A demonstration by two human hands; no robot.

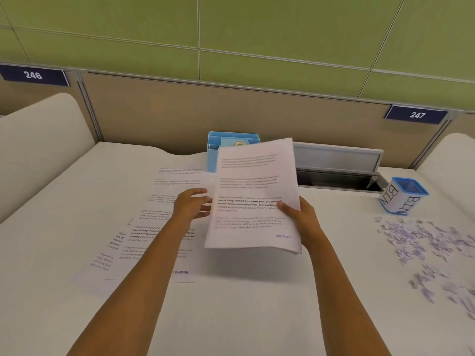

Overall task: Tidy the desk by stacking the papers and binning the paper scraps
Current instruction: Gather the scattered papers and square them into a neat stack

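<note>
My right hand (300,214) grips a thin stack of printed sheets (254,196) by its right edge and holds it tilted above the white desk (231,317). At the stack's left edge my left hand (192,205) has its fingers stretched out, touching or just beside the paper. Several more printed sheets (144,227) lie fanned out flat on the desk to the left, partly under my left forearm. A spread of small paper scraps (431,242) covers the desk at the right. A small blue-rimmed box marked BIN (403,196) stands behind the scraps.
A light blue desk organiser (226,142) stands at the back centre, partly hidden by the held sheets. An open cable tray with a raised grey lid (336,160) sits to its right. A beige partition (180,111) closes off the back of the desk.
</note>
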